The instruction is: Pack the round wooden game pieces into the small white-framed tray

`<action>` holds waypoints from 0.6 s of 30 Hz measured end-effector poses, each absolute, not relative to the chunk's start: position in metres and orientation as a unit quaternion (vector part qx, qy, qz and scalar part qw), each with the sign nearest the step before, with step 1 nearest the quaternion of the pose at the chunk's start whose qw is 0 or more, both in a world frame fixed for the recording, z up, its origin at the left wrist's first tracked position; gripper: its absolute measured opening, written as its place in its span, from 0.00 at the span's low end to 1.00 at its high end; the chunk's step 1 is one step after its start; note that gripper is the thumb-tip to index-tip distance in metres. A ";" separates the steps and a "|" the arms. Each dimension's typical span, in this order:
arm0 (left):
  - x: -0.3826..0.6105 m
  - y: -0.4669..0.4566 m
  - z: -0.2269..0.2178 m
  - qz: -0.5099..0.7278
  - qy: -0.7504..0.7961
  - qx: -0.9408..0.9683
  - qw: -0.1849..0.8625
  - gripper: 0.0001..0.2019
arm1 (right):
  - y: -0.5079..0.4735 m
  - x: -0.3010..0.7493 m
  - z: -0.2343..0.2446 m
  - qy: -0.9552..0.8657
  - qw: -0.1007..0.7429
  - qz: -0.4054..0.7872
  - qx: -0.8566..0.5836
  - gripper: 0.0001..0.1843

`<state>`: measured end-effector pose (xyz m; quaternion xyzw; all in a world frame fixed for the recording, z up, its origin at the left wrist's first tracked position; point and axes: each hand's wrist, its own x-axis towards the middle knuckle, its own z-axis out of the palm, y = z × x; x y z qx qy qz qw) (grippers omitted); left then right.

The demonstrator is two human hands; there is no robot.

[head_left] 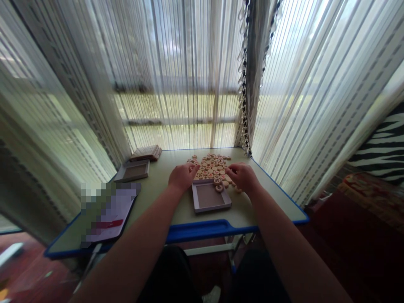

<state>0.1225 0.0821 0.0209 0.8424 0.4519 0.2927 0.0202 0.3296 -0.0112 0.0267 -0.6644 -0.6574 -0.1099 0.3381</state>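
Note:
A heap of several round wooden game discs (211, 165) with red markings lies on the pale table (158, 189) near the window. My left hand (182, 176) rests at the heap's left edge, fingers curled, fingertips touching the discs. My right hand (241, 176) sits at the heap's right edge, fingers bent and pinched over a disc or two. Just in front of the hands lies a shallow grey box tray (211, 197) with a brown floor; two discs (217, 184) sit at its far rim.
A second shallow tray (133, 170) and a folded wooden board (145, 153) lie at the table's back left. A dark flat item with a blurred cover (109, 212) lies front left. Sheer curtains (202, 71) surround the table; its blue rim (202, 230) faces me.

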 end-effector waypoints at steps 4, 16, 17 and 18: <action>0.121 0.088 0.019 0.317 0.447 0.836 0.047 0.28 | -0.006 0.337 0.020 -0.596 0.347 -0.158 -0.706 0.17; 0.107 0.124 0.001 0.407 0.376 0.790 0.262 0.34 | 0.010 0.326 0.064 -0.729 0.230 0.136 -0.630 0.12; 0.106 0.128 0.001 0.411 0.372 0.790 0.263 0.34 | 0.014 0.325 0.075 -0.731 0.237 0.134 -0.626 0.13; 0.106 0.131 0.002 0.412 0.371 0.788 0.267 0.34 | 0.019 0.324 0.082 -0.725 0.249 0.118 -0.631 0.13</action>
